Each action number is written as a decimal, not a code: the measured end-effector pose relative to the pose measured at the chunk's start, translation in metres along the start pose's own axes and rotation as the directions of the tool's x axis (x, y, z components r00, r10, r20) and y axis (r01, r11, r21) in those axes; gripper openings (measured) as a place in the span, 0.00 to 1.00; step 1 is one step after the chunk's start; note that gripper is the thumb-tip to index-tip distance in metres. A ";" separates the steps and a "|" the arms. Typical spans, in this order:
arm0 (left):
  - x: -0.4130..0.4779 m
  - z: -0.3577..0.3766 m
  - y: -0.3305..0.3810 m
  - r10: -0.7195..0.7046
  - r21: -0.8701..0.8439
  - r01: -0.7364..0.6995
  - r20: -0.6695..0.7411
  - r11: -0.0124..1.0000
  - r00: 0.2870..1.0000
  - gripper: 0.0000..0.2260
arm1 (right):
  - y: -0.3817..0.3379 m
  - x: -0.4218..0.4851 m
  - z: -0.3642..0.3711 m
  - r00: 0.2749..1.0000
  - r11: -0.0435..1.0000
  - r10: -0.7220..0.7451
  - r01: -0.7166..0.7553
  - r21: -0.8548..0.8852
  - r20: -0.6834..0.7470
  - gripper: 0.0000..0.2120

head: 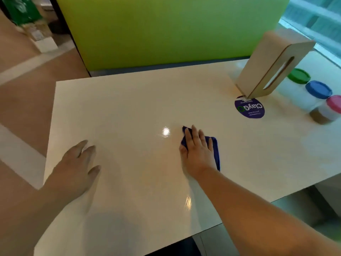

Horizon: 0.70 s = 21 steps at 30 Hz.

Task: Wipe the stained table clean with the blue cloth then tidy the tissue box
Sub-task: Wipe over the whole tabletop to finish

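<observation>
My right hand (198,152) lies flat on the blue cloth (216,154), pressing it against the middle of the glossy cream table (138,108). Only the cloth's edges show around my fingers and palm. My left hand (77,170) rests palm-down on the table's left side, fingers spread, holding nothing. The wooden tissue box (267,65) stands upright at the far right of the table, slot facing right, well beyond the cloth. I cannot make out a stain on the surface; only light glare shows.
A round purple sticker (250,109) lies on the table just in front of the tissue box. Three jars with green (299,76), blue (318,89) and pink (334,104) lids stand at the right edge. A green partition (166,30) rises behind the table.
</observation>
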<state>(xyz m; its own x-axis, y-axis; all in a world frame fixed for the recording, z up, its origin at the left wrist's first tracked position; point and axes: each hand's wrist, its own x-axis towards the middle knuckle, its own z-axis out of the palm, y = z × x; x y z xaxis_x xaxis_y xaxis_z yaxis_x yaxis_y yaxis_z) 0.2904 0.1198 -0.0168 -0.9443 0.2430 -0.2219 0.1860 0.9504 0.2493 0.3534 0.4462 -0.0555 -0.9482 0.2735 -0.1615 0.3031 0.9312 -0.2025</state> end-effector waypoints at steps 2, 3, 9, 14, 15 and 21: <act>-0.006 0.002 -0.019 -0.071 -0.008 0.071 0.021 0.997 0.997 0.28 | -0.037 -0.016 0.008 0.992 0.992 -0.123 0.123 0.003 0.022 0.27; -0.010 0.003 -0.026 -0.098 -0.008 0.098 0.034 0.995 0.995 0.28 | -0.060 -0.031 0.014 0.970 0.972 -0.236 0.236 0.000 0.054 0.28; -0.024 0.011 -0.031 -0.103 -0.040 0.104 0.035 0.994 0.994 0.28 | -0.130 -0.097 0.035 0.527 0.572 -0.794 0.817 0.078 0.304 0.27; -0.037 0.013 -0.039 -0.102 -0.062 0.101 -0.018 0.993 0.995 0.26 | -0.064 -0.004 0.017 0.877 0.878 -0.479 0.479 0.001 0.042 0.30; -0.043 0.013 -0.042 -0.116 -0.061 0.114 -0.026 0.992 0.993 0.26 | -0.047 0.018 0.010 0.945 0.945 -0.327 0.327 -0.022 0.001 0.29; -0.076 0.012 -0.055 -0.126 0.024 0.127 -0.053 0.992 0.991 0.26 | -0.073 0.065 0.005 0.998 0.993 0.041 -0.045 -0.110 -0.037 0.27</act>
<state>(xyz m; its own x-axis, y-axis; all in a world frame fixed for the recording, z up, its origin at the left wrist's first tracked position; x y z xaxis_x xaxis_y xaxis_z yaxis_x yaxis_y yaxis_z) 0.3548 0.0516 -0.0246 -0.9733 0.1107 -0.2011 0.0707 0.9780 0.1962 0.2703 0.3952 -0.0561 -0.9380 0.3199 -0.1337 0.3327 0.9390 -0.0873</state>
